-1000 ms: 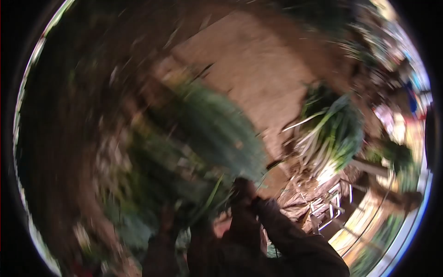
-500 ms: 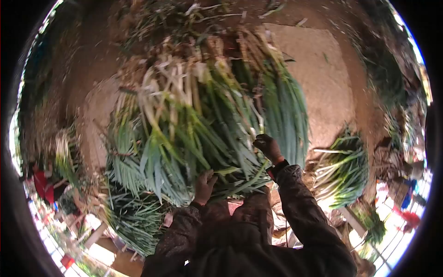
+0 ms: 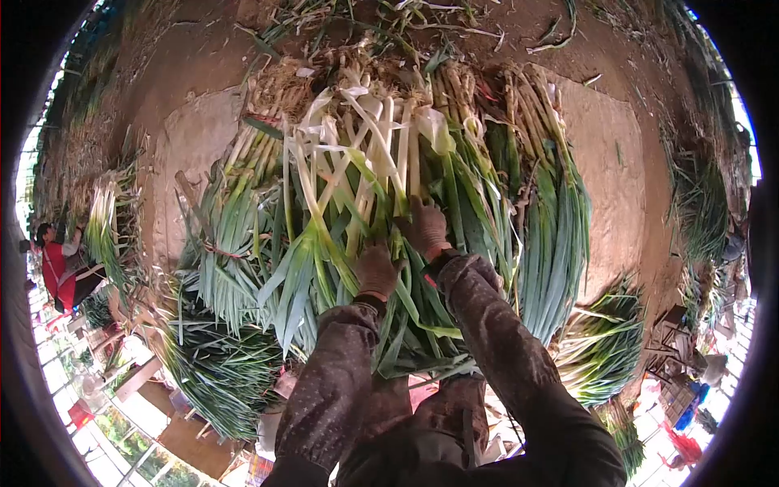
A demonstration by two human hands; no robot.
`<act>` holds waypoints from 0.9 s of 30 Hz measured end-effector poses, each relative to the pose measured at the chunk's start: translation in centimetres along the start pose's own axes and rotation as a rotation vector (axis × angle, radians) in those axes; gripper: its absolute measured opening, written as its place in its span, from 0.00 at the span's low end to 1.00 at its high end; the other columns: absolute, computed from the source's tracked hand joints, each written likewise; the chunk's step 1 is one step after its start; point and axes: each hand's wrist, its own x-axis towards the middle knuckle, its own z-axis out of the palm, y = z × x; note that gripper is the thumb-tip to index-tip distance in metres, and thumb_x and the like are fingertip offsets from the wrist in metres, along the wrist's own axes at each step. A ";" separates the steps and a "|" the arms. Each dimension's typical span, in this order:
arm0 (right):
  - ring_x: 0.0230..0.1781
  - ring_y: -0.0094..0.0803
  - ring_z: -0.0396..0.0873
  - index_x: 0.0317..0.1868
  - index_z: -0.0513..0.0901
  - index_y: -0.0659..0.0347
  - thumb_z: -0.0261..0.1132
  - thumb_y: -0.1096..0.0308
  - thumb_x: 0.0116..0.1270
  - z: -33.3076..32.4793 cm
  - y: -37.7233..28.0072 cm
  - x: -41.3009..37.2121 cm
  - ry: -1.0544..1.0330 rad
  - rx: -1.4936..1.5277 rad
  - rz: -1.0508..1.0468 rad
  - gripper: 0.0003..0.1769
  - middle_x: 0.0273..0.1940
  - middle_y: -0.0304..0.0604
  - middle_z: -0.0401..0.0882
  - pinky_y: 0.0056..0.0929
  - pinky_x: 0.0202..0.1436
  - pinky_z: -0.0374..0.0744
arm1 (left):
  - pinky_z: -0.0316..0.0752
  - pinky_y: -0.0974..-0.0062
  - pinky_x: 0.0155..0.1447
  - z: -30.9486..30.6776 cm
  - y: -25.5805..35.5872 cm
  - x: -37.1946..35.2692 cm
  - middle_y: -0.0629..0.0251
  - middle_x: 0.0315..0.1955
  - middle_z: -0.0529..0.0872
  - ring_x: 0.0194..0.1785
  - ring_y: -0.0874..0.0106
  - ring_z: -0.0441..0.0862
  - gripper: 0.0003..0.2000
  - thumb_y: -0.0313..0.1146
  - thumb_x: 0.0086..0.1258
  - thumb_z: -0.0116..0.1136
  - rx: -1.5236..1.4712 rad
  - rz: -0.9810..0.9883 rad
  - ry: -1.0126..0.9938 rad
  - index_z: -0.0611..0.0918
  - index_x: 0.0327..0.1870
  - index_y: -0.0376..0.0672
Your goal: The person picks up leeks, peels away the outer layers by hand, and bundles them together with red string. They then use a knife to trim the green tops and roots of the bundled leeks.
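Note:
A big heap of green onions (image 3: 316, 256) lies before me, pale root ends pointing away and green leaves toward my knees. My left hand (image 3: 377, 272), in a glove, is closed around stalks in the middle of the heap, where white turns to green. Just ahead and to the right, my gloved right hand (image 3: 426, 230) reaches in among the stalks, its fingers curled around some of them. Leaves and stalks partly hide the fingertips of both hands. Loose pale skins hang on several white stems near the roots.
A tan sheet (image 3: 604, 162) lies under the heap. Smaller green onion piles stand at the lower left (image 3: 219, 357) and right (image 3: 604, 341). Scraps litter the soil ahead. A person in red (image 3: 57, 268) sits at far left beside another bundle (image 3: 105, 223).
Both hands have moved forward onto the stalks and closer together; my right hand has come left from the heap's right side. The camera view has shifted, and the stalks under my hands lie differently.

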 end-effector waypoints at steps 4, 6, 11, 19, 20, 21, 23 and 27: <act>0.42 0.59 0.83 0.50 0.81 0.63 0.73 0.52 0.58 1.7 -0.3 0.8 -0.072 0.024 0.117 0.27 0.39 0.58 0.85 0.54 0.48 0.79 | 0.80 0.54 0.51 0.3 -0.1 0.2 0.46 0.46 0.85 0.49 0.50 0.85 0.35 0.49 0.61 0.71 -0.110 -0.145 -0.174 0.73 0.65 0.39; 0.42 0.57 0.83 0.47 0.83 0.62 0.72 0.53 0.58 1.1 0.6 1.2 -0.137 0.121 0.215 0.24 0.38 0.56 0.85 0.52 0.48 0.79 | 0.79 0.54 0.52 0.2 -1.5 0.1 0.46 0.51 0.84 0.48 0.50 0.85 0.33 0.53 0.63 0.67 -0.162 -0.113 -0.322 0.76 0.65 0.43; 0.31 0.30 0.77 0.41 0.84 0.69 0.70 0.66 0.64 -10.1 6.5 3.4 0.225 0.612 0.174 0.13 0.31 0.44 0.84 0.35 0.40 0.76 | 0.79 0.66 0.40 -6.4 -5.2 2.2 0.62 0.25 0.86 0.31 0.63 0.86 0.10 0.36 0.60 0.68 -0.497 0.190 -0.296 0.83 0.34 0.39; 0.33 0.35 0.80 0.50 0.81 0.68 0.65 0.63 0.67 -10.7 4.0 0.0 0.135 0.518 0.342 0.18 0.36 0.46 0.84 0.38 0.39 0.77 | 0.71 0.56 0.68 -25.7 -23.7 17.1 0.54 0.45 0.85 0.57 0.59 0.77 0.14 0.36 0.77 0.50 -1.308 -0.152 0.848 0.79 0.54 0.36; 0.34 0.40 0.82 0.50 0.81 0.67 0.66 0.64 0.66 -8.8 3.7 -0.8 0.090 0.530 0.351 0.17 0.36 0.49 0.85 0.40 0.39 0.78 | 0.72 0.58 0.64 -22.3 -26.5 17.8 0.56 0.45 0.85 0.55 0.60 0.78 0.16 0.39 0.77 0.53 -1.191 -0.057 0.791 0.78 0.56 0.37; 0.36 0.47 0.83 0.49 0.81 0.66 0.67 0.62 0.65 -6.5 3.7 -1.2 0.033 0.266 0.229 0.18 0.37 0.54 0.85 0.42 0.40 0.79 | 0.73 0.60 0.61 -19.2 -29.0 18.5 0.58 0.45 0.85 0.53 0.61 0.79 0.18 0.41 0.76 0.56 -1.078 0.041 0.744 0.77 0.58 0.38; 0.41 0.58 0.84 0.48 0.80 0.64 0.68 0.57 0.63 -1.2 2.9 -2.0 0.043 0.119 0.190 0.20 0.39 0.61 0.85 0.48 0.43 0.81 | 0.76 0.57 0.55 -16.4 -21.8 13.5 0.51 0.44 0.86 0.50 0.54 0.82 0.23 0.51 0.69 0.61 -0.251 -0.060 0.282 0.79 0.52 0.38; 0.43 0.60 0.85 0.49 0.78 0.64 0.70 0.45 0.60 2.3 -1.4 -1.3 -0.039 0.038 0.382 0.30 0.39 0.60 0.86 0.53 0.47 0.82 | 0.79 0.51 0.49 -6.8 -15.6 7.0 0.45 0.42 0.87 0.48 0.45 0.85 0.35 0.62 0.57 0.70 -0.121 -0.243 0.064 0.79 0.51 0.39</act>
